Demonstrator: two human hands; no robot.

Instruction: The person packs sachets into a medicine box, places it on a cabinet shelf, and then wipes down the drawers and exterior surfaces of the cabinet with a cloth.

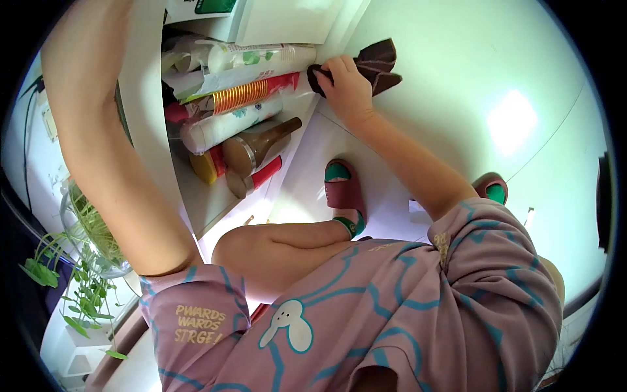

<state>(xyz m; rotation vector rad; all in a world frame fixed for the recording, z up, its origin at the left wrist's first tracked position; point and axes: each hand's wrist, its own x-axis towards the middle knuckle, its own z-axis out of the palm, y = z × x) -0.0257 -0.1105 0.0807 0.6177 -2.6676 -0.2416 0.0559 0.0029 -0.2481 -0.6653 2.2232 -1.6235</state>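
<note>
My right hand (pixel 345 88) is closed on a dark brown cloth (pixel 377 62), whose folded ends stick out beyond the fingers. It is beside the edge of an open white cabinet compartment (pixel 212 212). Inside lie wrapped paper cups (pixel 261 57), a gold ribbed stack (pixel 240 97), a white patterned roll (pixel 228 124), a brown-handled item (pixel 264 144) and a red-topped container (pixel 264 173). My left arm (pixel 111 144) reaches up along the cabinet's outer side, and its hand is out of frame.
A potted plant (pixel 88 287) with trailing leaves stands at the left. My bent knee (pixel 235 251) is close to the cabinet. Dark red slippers (pixel 345 196) are on the pale floor (pixel 450 85). More white cabinetry (pixel 287 19) is at the top.
</note>
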